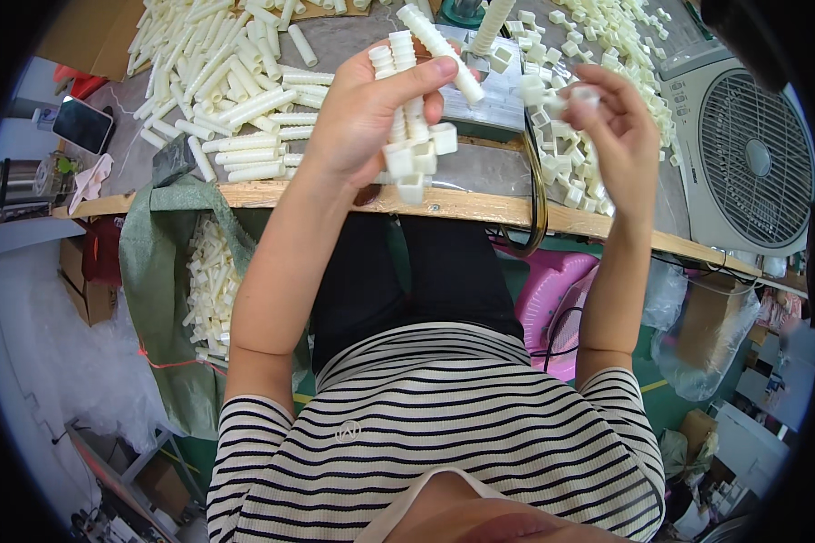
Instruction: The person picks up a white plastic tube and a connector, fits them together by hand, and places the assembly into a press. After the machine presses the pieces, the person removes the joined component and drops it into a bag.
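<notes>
My left hand point(353, 122) is closed round several white ribbed plastic tubes point(444, 54); one slants across the thumb. Small square white sockets point(411, 188) sit at the lower ends of the held bundle. My right hand point(627, 145), above the right part of the table, has its fingertips drawn together on a small white plastic piece point(581, 96), blurred by motion, likely one of the square sockets. Between the hands stands a grey metal block point(507, 101), with an upright ribbed tube point(493, 27) and a square socket at its top edge.
Loose ribbed tubes point(244, 72) are heaped at the left, loose square sockets point(566, 172) at the right. A grey fan point(757, 156) stands at the right edge. A green sack point(167, 271) of white parts hangs below the table's wooden edge point(480, 208). A phone point(83, 124) lies far left.
</notes>
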Tool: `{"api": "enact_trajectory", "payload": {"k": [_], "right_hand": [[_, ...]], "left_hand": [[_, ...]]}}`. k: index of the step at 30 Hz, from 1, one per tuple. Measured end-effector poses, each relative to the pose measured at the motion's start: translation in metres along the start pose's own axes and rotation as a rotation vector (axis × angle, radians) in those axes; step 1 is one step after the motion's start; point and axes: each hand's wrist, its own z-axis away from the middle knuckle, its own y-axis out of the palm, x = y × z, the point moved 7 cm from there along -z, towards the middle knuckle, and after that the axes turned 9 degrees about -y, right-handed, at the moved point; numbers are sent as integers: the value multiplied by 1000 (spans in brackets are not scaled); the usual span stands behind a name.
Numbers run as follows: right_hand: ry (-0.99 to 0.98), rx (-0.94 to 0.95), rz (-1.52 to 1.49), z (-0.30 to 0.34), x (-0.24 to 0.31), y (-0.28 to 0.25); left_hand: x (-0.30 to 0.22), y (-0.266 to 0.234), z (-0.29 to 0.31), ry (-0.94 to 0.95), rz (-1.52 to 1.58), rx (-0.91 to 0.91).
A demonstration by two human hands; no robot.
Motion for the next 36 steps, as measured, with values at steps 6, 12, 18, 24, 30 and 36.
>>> {"api": "enact_trajectory", "payload": {"k": [6, 12, 18, 24, 30, 36], "right_hand": [[-95, -4, -237, 22, 23, 40], [-65, -45, -298, 20, 19, 45], [-133, -150, -769, 23, 18, 58], [-553, -239, -46, 28, 46, 48], [-686, -224, 162, 34, 52, 58], [216, -41, -841, 39, 5, 94]], "left_hand": [[-4, 10, 3, 273, -100, -94], [-24, 23, 24, 545, -227, -190], [3, 9, 15, 232, 106, -198], [23, 18, 14, 19, 472, -113], [18, 8, 17, 221, 295, -218], [-15, 4, 36, 558, -33, -379]]}}
